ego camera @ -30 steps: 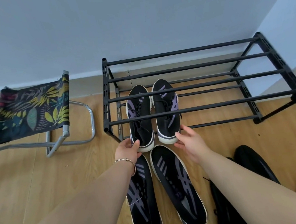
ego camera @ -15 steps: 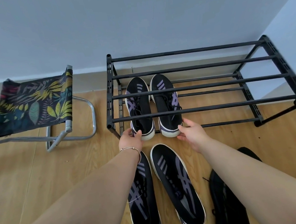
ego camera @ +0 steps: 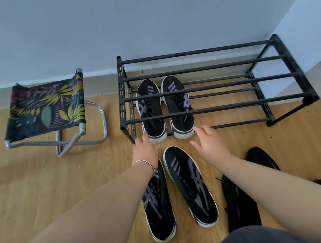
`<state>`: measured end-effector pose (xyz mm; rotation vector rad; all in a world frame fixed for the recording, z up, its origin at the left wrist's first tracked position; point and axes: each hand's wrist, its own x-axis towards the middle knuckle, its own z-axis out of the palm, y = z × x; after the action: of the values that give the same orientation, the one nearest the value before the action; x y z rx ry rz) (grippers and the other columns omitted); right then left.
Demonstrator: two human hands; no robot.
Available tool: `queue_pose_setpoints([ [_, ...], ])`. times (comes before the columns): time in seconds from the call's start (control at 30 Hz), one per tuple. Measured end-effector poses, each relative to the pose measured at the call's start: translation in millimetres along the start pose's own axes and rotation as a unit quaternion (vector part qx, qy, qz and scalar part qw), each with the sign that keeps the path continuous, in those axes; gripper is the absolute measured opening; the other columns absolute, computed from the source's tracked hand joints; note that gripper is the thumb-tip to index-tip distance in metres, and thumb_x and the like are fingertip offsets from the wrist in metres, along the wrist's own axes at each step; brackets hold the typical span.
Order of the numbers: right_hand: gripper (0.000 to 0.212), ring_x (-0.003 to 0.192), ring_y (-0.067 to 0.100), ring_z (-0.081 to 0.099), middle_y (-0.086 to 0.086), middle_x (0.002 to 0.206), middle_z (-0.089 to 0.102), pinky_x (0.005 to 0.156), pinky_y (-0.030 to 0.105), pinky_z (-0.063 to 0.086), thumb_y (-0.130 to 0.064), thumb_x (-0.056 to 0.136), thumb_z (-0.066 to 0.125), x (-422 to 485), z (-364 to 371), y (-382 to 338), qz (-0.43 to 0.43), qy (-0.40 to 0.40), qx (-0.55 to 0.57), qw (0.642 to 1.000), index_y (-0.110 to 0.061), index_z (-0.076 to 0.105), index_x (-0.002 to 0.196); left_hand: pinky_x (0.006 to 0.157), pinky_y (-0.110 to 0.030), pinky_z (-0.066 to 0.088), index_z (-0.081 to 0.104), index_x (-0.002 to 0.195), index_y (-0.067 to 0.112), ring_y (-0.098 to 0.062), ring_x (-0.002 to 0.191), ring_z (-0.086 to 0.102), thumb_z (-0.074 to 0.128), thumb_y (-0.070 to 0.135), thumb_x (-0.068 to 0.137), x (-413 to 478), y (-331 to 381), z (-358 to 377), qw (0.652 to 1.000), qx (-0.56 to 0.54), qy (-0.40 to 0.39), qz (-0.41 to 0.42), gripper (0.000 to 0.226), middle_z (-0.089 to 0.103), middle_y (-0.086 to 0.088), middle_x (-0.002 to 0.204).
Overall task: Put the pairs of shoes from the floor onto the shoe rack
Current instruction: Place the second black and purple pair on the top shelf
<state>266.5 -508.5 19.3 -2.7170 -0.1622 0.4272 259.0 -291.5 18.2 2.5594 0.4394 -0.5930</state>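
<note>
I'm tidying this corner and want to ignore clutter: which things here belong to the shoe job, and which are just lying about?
Part of the job:
shoe rack
laced pair on its lower shelf
striped pair on the floor
black shoes at right
left hand, right hand, both open

Just lying about:
folding stool

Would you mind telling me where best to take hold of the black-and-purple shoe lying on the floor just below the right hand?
Probably by the collar at the heel of the black-and-purple shoe, from above: its opening faces up near the person, and the toe points toward the shoe rack.
</note>
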Motion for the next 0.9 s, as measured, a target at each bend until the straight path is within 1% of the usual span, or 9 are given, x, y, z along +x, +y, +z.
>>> queue_pose_setpoints([
  [0.07,0.062,0.137,0.028,0.043,0.009,0.148,0.048,0.111,0.042,0.042,-0.039,0.099,0.055,-6.5,-4.0,-4.0,-0.046,0.016,-0.089,0.995,-0.010,0.040,0.151,0.112,-0.041,0.038,0.013,0.158,0.010,-0.035,0.140,0.037,0.050,0.039,0.101,-9.6,0.9,-4.6,0.989,0.139,0.004,0.050,0.074,0.034,-0.017,0.153],
  [0.13,0.066,0.135,0.030,0.047,0.011,0.145,0.052,0.111,0.044,0.042,-0.045,0.095,0.059,-12.5,-8.1,-10.0,-0.090,0.033,-0.164,0.982,-0.009,0.044,0.148,0.110,-0.041,0.041,0.013,0.158,0.009,-0.034,0.139,0.038,0.050,0.045,0.099,-18.2,1.1,-8.7,0.975,0.210,0.021,0.071,0.078,0.037,-0.016,0.152],
  [0.33,0.071,0.125,0.029,0.054,0.009,0.133,0.059,0.108,0.045,0.044,-0.055,0.086,0.064,-38.1,-10.7,-20.0,-0.180,0.046,-0.235,0.954,-0.009,0.050,0.138,0.104,-0.041,0.045,0.023,0.153,0.010,-0.031,0.132,0.044,0.055,0.055,0.092,-43.6,-7.0,-2.6,0.955,0.275,0.059,0.093,0.082,0.045,-0.013,0.144],
  [0.47,0.076,0.122,0.032,0.057,0.011,0.133,0.059,0.103,0.046,0.048,-0.057,0.085,0.064,-64.0,-3.9,-9.5,-0.192,0.015,-0.237,0.952,-0.007,0.050,0.140,0.105,-0.043,0.043,0.022,0.154,0.011,-0.033,0.136,0.041,0.055,0.056,0.092,-68.5,-21.3,16.0,0.958,0.277,0.032,0.075,0.083,0.038,-0.015,0.153],
  [0.57,0.077,0.116,0.030,0.061,0.009,0.132,0.060,0.095,0.044,0.054,-0.061,0.085,0.060,-82.9,8.4,5.7,-0.164,-0.021,-0.224,0.960,-0.009,0.051,0.141,0.106,-0.042,0.044,0.012,0.158,0.015,-0.033,0.141,0.036,0.053,0.059,0.092,-83.8,-35.3,35.1,0.972,0.235,-0.016,0.005,0.089,0.029,-0.013,0.159],
  [0.67,0.078,0.115,0.028,0.059,0.007,0.135,0.056,0.090,0.039,0.054,-0.065,0.089,0.051,-103.4,25.0,19.1,-0.103,-0.069,-0.184,0.975,-0.013,0.043,0.146,0.101,-0.040,0.047,0.010,0.158,0.017,-0.032,0.137,0.039,0.055,0.060,0.090,-96.1,-48.8,55.7,0.980,0.181,-0.050,-0.066,0.093,0.030,-0.011,0.157],
  [0.77,0.077,0.128,0.028,0.052,0.009,0.144,0.049,0.101,0.038,0.050,-0.062,0.094,0.050,-120.2,43.7,27.8,0.028,-0.152,-0.061,0.986,-0.015,0.033,0.152,0.097,-0.039,0.048,0.020,0.154,0.014,-0.033,0.128,0.045,0.061,0.057,0.088,-109.4,-60.7,68.7,0.983,0.109,-0.074,-0.125,0.089,0.042,-0.012,0.144],
  [0.83,0.073,0.133,0.026,0.049,0.008,0.147,0.050,0.107,0.038,0.045,-0.059,0.095,0.052,-130.5,53.0,30.1,0.100,-0.182,0.037,0.977,-0.016,0.036,0.152,0.096,-0.041,0.049,0.030,0.146,0.011,-0.035,0.122,0.052,0.064,0.054,0.088,-115.1,-68.8,72.0,0.981,0.046,-0.077,-0.170,0.080,0.049,-0.015,0.136],
  [0.9,0.065,0.130,0.023,0.053,0.004,0.144,0.056,0.106,0.035,0.046,-0.055,0.095,0.056,-135.9,60.8,30.8,0.144,-0.186,0.121,0.964,-0.019,0.044,0.148,0.093,-0.044,0.054,0.036,0.138,0.009,-0.037,0.114,0.060,0.065,0.050,0.089,-117.8,-76.6,75.8,0.973,-0.034,-0.094,-0.210,0.070,0.057,-0.018,0.128],
])
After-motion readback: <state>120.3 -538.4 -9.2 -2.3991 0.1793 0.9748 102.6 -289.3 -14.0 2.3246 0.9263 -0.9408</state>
